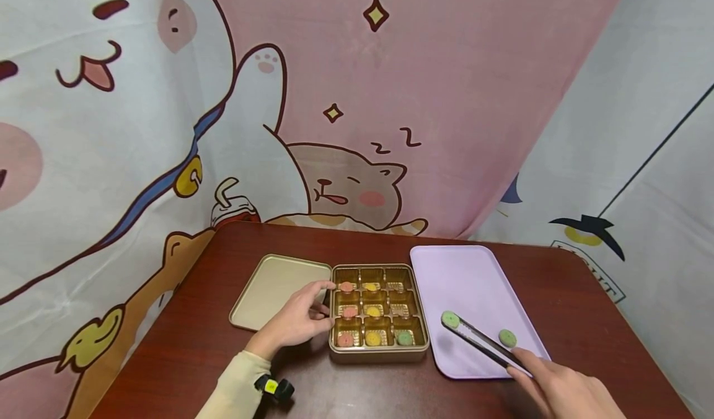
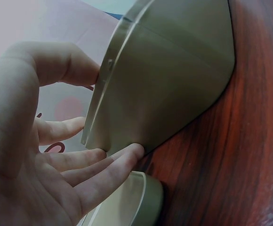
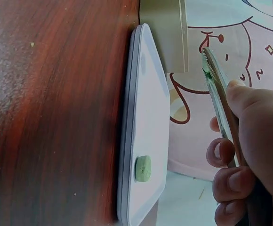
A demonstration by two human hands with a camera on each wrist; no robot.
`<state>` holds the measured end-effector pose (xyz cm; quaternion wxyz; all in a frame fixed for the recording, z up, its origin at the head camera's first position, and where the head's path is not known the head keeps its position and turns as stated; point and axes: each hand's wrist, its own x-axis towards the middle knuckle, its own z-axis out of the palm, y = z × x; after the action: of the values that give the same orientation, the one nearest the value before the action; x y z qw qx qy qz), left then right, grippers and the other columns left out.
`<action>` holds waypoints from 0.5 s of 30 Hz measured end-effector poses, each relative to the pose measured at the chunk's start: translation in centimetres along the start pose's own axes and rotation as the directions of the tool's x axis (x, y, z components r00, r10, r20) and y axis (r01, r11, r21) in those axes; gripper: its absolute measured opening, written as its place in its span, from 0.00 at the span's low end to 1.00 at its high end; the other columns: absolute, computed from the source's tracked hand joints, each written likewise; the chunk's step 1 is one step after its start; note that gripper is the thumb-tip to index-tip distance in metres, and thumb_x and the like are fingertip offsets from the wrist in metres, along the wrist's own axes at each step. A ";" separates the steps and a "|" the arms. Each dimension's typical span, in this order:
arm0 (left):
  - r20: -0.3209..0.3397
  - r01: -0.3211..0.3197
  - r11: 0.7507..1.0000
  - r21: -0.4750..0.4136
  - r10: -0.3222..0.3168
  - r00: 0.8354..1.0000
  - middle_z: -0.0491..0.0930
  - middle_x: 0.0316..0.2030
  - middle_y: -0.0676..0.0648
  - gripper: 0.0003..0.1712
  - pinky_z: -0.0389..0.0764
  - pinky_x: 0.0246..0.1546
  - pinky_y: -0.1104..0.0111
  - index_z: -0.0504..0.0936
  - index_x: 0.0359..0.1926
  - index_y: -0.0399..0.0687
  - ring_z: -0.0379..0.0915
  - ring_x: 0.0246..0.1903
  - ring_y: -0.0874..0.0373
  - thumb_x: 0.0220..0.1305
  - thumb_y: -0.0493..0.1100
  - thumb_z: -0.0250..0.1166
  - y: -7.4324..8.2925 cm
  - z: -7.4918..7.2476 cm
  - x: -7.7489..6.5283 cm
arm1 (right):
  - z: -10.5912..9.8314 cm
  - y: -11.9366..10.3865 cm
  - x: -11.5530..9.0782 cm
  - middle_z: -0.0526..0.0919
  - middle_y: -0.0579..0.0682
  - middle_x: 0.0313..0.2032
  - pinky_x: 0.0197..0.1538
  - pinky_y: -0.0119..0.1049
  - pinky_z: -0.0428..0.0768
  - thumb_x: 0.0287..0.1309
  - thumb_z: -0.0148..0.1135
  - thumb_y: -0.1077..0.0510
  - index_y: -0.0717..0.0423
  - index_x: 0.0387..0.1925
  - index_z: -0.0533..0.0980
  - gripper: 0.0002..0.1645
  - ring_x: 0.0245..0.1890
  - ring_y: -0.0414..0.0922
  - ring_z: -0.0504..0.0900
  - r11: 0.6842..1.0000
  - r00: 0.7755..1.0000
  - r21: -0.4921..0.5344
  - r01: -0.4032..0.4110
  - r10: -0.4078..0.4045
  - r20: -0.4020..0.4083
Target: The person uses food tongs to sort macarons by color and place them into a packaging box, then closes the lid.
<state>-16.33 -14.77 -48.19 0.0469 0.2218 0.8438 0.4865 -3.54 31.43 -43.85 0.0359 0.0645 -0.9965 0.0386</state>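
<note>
A gold tin (image 1: 379, 356) holds a divided tray with three pink cookies in its left column, three yellow cookies in the middle column and a green cookie (image 1: 404, 338) in the near right compartment. My left hand (image 1: 301, 315) touches the tin's left side, its fingertips and thumb against the wall and rim. With my right hand (image 1: 560, 385) I grip black-looking tongs (image 1: 489, 341), whose tips pinch another green cookie (image 1: 450, 320) above the lilac tray (image 1: 457, 276). One more green cookie (image 3: 143, 168) lies on that tray, close to the right hand.
The tin's flat gold lid (image 1: 279, 289) lies left of the tin, partly behind the left hand. All of this is on a dark reddish wooden table (image 1: 184, 351). A cartoon-printed cloth (image 1: 446, 97) hangs behind the table.
</note>
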 end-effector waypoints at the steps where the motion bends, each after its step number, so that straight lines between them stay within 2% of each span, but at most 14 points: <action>1: 0.000 0.000 1.000 -0.001 0.000 1.000 0.74 0.64 0.38 0.38 0.89 0.45 0.59 0.70 0.70 0.38 0.84 0.44 0.51 0.57 0.33 0.71 0.0 0.0 0.0 | 0.0 -0.1 0.1 0.71 0.33 0.19 0.19 0.35 0.64 0.68 0.67 0.39 0.44 0.50 0.80 0.18 0.17 0.36 0.64 1.000 1.000 0.003 -0.001 0.001 0.006; 5: 0.001 -0.001 1.000 0.004 0.001 1.000 0.74 0.64 0.39 0.38 0.89 0.45 0.62 0.70 0.70 0.39 0.84 0.44 0.52 0.57 0.34 0.71 0.0 0.0 0.0 | -0.2 -0.3 0.7 0.73 0.35 0.20 0.21 0.35 0.65 0.69 0.65 0.37 0.46 0.53 0.81 0.22 0.18 0.39 0.65 1.000 0.999 0.021 -0.008 0.006 0.053; 8: 0.000 -0.001 1.000 0.011 0.001 1.000 0.74 0.63 0.39 0.38 0.89 0.45 0.63 0.70 0.70 0.39 0.84 0.44 0.52 0.58 0.33 0.71 0.0 0.0 0.0 | -0.3 -0.6 1.3 0.78 0.36 0.23 0.21 0.36 0.68 0.69 0.65 0.37 0.48 0.55 0.81 0.24 0.19 0.38 0.68 1.000 0.999 0.029 0.006 -0.008 0.052; 12: -0.001 0.002 1.000 0.013 -0.002 1.000 0.74 0.64 0.39 0.38 0.89 0.45 0.62 0.70 0.70 0.40 0.84 0.44 0.53 0.58 0.33 0.71 0.0 0.0 0.0 | -0.1 -1.0 2.0 0.82 0.36 0.26 0.21 0.35 0.71 0.68 0.67 0.40 0.46 0.52 0.81 0.20 0.20 0.35 0.70 0.998 0.998 0.029 0.062 -0.061 -0.024; 15: 0.000 0.003 1.000 0.012 -0.003 1.000 0.74 0.65 0.39 0.38 0.89 0.46 0.61 0.70 0.70 0.40 0.84 0.44 0.53 0.58 0.34 0.71 0.0 -0.1 0.0 | 0.1 -1.4 2.5 0.84 0.35 0.28 0.21 0.36 0.75 0.67 0.69 0.42 0.43 0.47 0.80 0.14 0.21 0.32 0.74 0.992 0.987 0.023 0.120 -0.117 -0.107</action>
<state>-16.32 -14.81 -48.15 0.0464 0.2207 0.8471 0.4811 -5.82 29.72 -43.62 0.0896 0.1222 -0.9870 0.0543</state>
